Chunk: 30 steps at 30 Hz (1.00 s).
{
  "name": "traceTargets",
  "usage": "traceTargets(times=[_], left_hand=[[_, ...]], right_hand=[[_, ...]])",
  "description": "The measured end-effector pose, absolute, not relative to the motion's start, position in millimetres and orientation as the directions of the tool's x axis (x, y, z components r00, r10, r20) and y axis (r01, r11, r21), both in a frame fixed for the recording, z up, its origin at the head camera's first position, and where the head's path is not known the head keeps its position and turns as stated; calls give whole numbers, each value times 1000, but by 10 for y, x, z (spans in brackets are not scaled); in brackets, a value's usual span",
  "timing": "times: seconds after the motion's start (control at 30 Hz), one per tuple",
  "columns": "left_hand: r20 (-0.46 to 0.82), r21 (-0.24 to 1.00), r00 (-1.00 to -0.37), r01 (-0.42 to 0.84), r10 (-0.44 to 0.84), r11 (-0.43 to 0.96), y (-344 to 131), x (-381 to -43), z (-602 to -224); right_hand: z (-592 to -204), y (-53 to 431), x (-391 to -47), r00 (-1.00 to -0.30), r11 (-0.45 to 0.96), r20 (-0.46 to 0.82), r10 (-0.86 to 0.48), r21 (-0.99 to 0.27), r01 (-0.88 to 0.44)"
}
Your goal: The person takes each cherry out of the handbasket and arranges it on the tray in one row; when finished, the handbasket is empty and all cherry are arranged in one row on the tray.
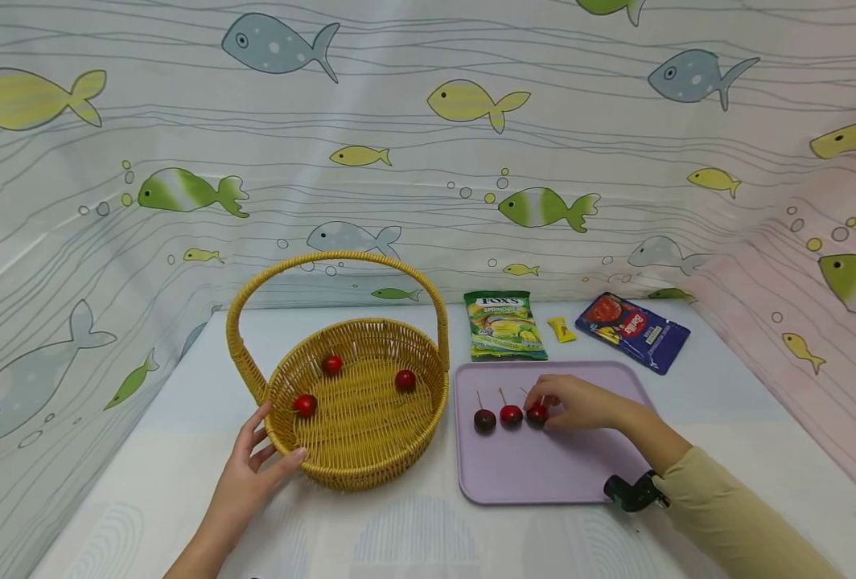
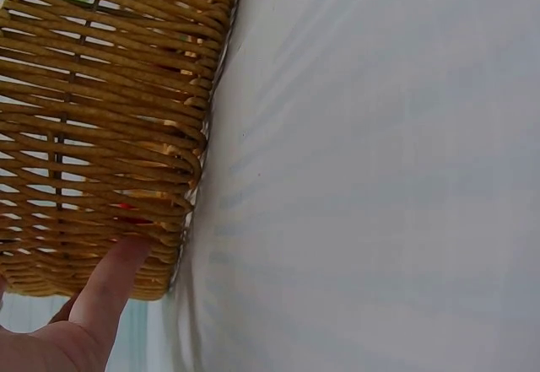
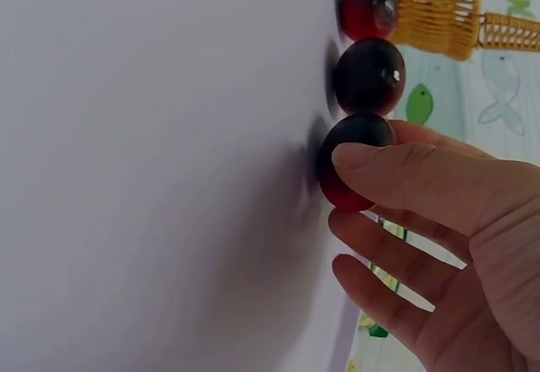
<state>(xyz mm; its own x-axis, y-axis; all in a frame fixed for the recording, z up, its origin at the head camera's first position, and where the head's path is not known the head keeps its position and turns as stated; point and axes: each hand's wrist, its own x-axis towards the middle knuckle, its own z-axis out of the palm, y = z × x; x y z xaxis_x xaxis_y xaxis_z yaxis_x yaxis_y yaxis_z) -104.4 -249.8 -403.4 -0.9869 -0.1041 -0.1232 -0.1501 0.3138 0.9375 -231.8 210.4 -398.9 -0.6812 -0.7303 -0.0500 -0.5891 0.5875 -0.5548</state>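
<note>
- Cherry point(image 1: 536, 416) pinched in my right hand point(image 1: 578, 402), probably light, slick; sides suit gripping.
- My left hand point(image 1: 250, 473), fingers spread, touches the wicker basket point(image 1: 366, 478).

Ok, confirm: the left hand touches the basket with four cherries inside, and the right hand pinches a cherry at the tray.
Not four: the head view shows three cherries in the basket. The left hand touches it, and the right hand pinches a cherry at the tray.

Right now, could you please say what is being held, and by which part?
The right hand pinches the rightmost cherry by its round body; the left hand touches the basket from outside.
</note>
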Motion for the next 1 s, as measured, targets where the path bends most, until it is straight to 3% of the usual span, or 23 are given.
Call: traceTargets(times=[0.5, 1.0], left_hand=[[-126, 939, -987, -151, -101, 310, -2483, -1046, -4012], [-132, 941, -987, -155, -95, 300, -2504, -1048, -4030]], right_hand=[[-3798, 2094, -2289, -674, 602, -73, -735, -526, -600], [-3188, 1568, -2264, -577, 519, -22, -817, -465, -717]])
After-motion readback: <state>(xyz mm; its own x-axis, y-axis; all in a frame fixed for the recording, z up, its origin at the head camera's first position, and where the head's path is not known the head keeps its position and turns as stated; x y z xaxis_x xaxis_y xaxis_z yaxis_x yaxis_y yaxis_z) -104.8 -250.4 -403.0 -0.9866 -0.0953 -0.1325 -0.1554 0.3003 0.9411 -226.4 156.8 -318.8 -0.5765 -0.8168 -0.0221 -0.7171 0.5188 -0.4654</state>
